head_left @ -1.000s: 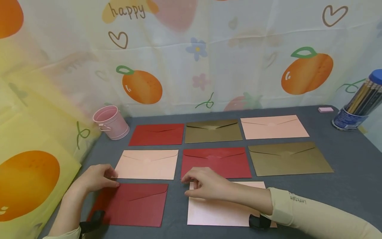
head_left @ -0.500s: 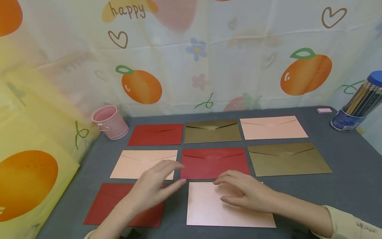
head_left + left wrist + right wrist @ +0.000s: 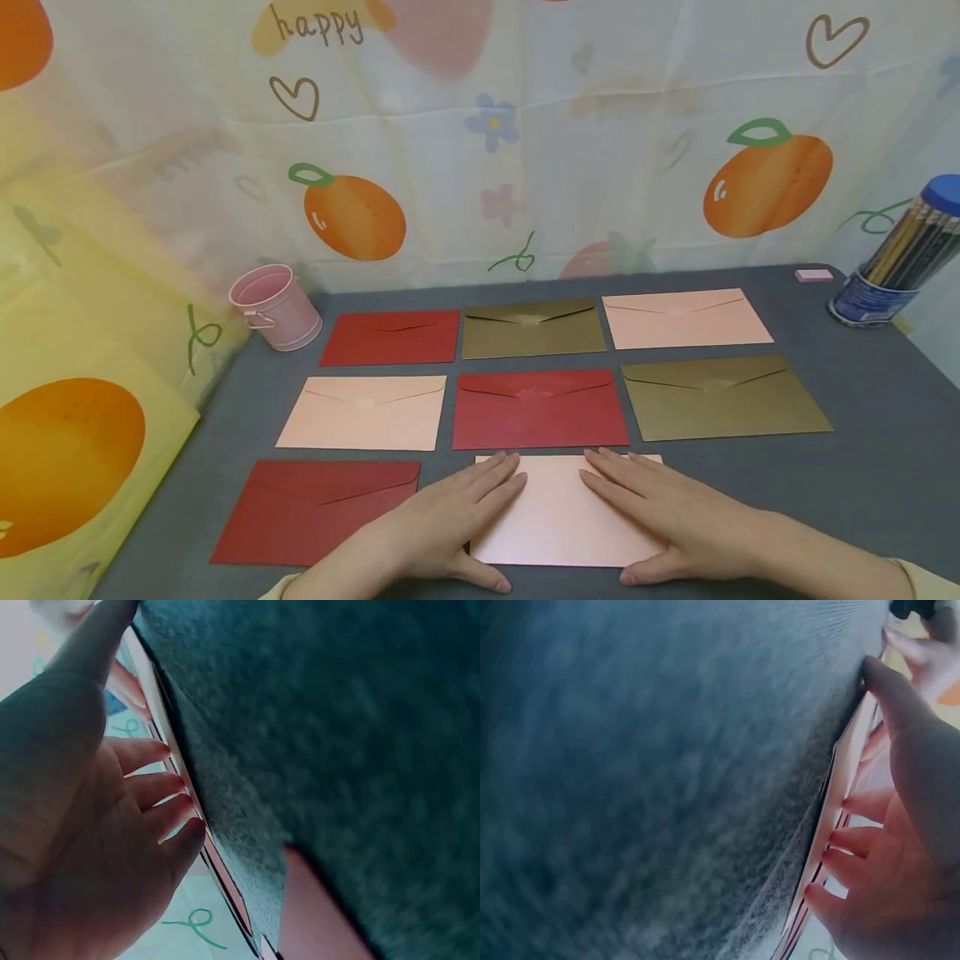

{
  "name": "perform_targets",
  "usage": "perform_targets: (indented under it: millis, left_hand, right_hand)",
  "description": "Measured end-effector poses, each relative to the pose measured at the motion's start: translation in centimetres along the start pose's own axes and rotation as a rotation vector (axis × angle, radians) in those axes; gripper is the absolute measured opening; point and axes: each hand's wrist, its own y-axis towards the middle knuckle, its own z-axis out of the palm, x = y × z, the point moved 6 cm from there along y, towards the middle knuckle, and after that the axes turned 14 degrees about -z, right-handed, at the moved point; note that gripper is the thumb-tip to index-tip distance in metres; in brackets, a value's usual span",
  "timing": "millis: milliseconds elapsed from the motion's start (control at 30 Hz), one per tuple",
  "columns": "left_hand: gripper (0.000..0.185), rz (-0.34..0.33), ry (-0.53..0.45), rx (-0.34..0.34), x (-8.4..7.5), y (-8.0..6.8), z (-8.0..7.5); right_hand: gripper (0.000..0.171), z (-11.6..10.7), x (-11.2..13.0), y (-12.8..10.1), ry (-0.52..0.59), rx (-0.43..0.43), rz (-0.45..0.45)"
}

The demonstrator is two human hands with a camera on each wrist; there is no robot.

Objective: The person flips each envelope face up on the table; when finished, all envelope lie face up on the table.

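A pale pink envelope (image 3: 558, 521) lies flat at the front middle of the table, its plain side up. My left hand (image 3: 442, 521) rests at its left side, fingers straight and the fingertips on the paper; the thumb points along the near edge. Over the right part lies my right hand (image 3: 675, 521), fingers also extended and its thumb at the near right corner. In the right wrist view, the fingertips (image 3: 832, 838) touch the envelope's edge. To the left of the left hand is a dark red envelope (image 3: 315, 508), partly behind the forearm.
Behind are a peach envelope (image 3: 362, 414), a red envelope (image 3: 538, 408) and a gold envelope (image 3: 723, 396). The back row holds a red one (image 3: 390, 337), a gold one (image 3: 532, 330) and a pink one (image 3: 686, 319). A pink bucket (image 3: 276, 308), eraser (image 3: 813, 275) and pencil holder (image 3: 873, 296) stand around.
My left hand has moved right from the dark red envelope to the left side of the pale pink one. My right hand has moved to its right side, and its fingers have straightened.
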Motion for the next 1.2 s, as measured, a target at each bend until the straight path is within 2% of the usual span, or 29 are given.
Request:
perform_targets:
  millis: [100,367,533,667,767,1000,1100,1200]
  left_hand:
    - [0.098,-0.003,0.026,-0.003,0.0,0.1,0.2]
    - [0.086,0.017,0.111,-0.075,-0.2,0.4,-0.1]
    - [0.077,0.044,0.114,-0.07,-0.2,0.5,-0.4]
    - [0.063,0.091,0.08,-0.087,-0.3,0.5,-0.9]
    - [0.051,0.164,0.042,-0.167,-0.5,0.2,-1.7]
    - [0.018,0.378,-0.108,-0.451,-0.7,-0.7,-4.4]
    - [0.014,0.42,-0.142,-0.527,-0.5,-0.9,-5.4]
    - [0.014,0.414,-0.183,-0.583,-0.1,-1.1,-6.2]
  right_hand:
    - [0.089,0.0,-0.1,-0.1,-0.048,-0.004,0.0]
    - [0.085,-0.4,-0.1,0.4,-0.158,-0.008,-0.029]
    - [0.078,-0.6,-0.2,0.6,-0.135,0.004,-0.028]
    - [0.07,-1.0,-0.3,0.6,-0.09,-0.006,-0.034]
    - [0.061,-1.7,-0.3,0.6,-0.061,-0.056,-0.07]
    - [0.036,-3.9,-0.1,0.6,0.02,-0.25,-0.232]
    - [0.027,-5.0,-0.2,0.6,0.059,-0.333,-0.288]
    - [0.023,-6.0,-0.3,0.6,0.076,-0.382,-0.3]
